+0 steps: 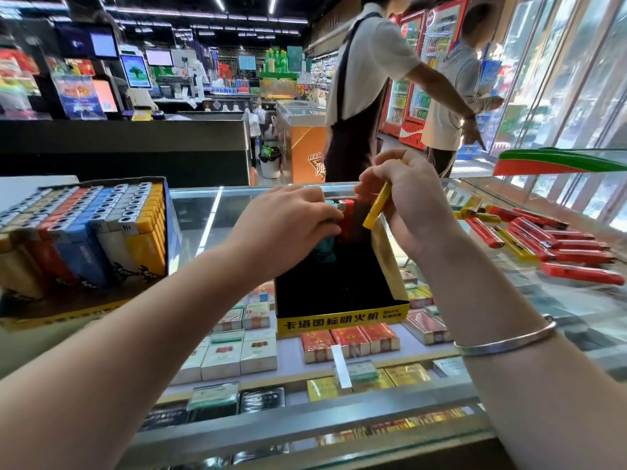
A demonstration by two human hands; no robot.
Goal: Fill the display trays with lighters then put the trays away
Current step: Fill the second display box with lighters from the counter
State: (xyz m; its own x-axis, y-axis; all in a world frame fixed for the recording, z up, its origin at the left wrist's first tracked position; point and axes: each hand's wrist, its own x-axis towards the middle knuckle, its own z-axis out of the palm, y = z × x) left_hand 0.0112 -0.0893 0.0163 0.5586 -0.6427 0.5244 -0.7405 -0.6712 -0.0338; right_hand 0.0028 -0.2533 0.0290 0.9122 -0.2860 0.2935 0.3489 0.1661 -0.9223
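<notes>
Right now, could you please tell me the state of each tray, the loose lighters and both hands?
Yellow tray: mostly empty, few lighters at back.
Full tray: filled in rows.
Loose lighters: lying on glass counter.
Left hand: on lighters in tray.
Right hand: holding yellow lighter.

Person: both forearms showing bare, no sleeves reaching them; right wrist wearing one plain silver bangle, thin, open-ended.

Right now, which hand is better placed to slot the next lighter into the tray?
The right hand: it already holds a yellow lighter just above the tray.
</notes>
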